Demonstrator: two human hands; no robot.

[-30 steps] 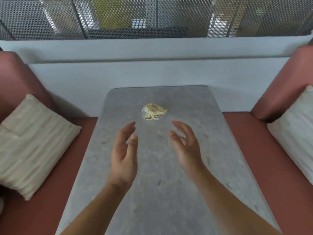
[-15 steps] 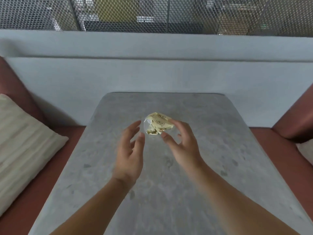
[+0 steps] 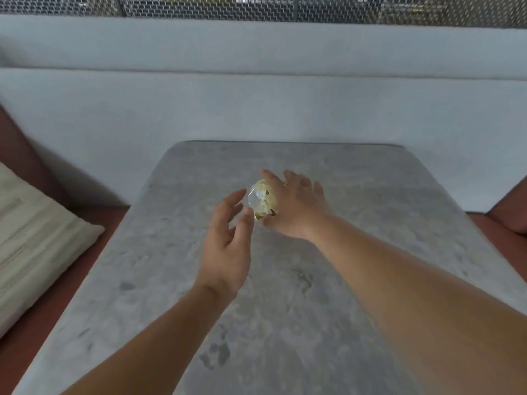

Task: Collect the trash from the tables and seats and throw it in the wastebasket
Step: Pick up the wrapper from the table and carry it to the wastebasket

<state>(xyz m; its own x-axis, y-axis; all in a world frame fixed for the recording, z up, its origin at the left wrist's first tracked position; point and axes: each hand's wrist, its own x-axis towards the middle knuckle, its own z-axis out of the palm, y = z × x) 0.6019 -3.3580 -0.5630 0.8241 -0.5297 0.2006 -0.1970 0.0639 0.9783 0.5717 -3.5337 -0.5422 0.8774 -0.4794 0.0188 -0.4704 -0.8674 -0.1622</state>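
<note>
1. A pale grey wall spans the back of the view, with a metal mesh screen above it.
2. The grey speckled stone worktop runs from the near edge up to the wall, and its far corners are rounded.
3. A red-brown seat lies along the worktop's left side, and a ribbed cream cushion rests on it.
4. The right hand had its fingers only beside the wrapper half a second ago. It has now reached over it, the grip closed round it, with the index finger across the top and the thumb under the near side.
5. The left hand has also come forward. Its grip is slack and holds nothing. The thumb tip is just beside the wrapper; whether it touches cannot be told.
6. The crumpled yellowish wrapper, partly clear film, is between both hands over the far middle of the worktop. Whether it is lifted off the worktop is unclear.
</note>
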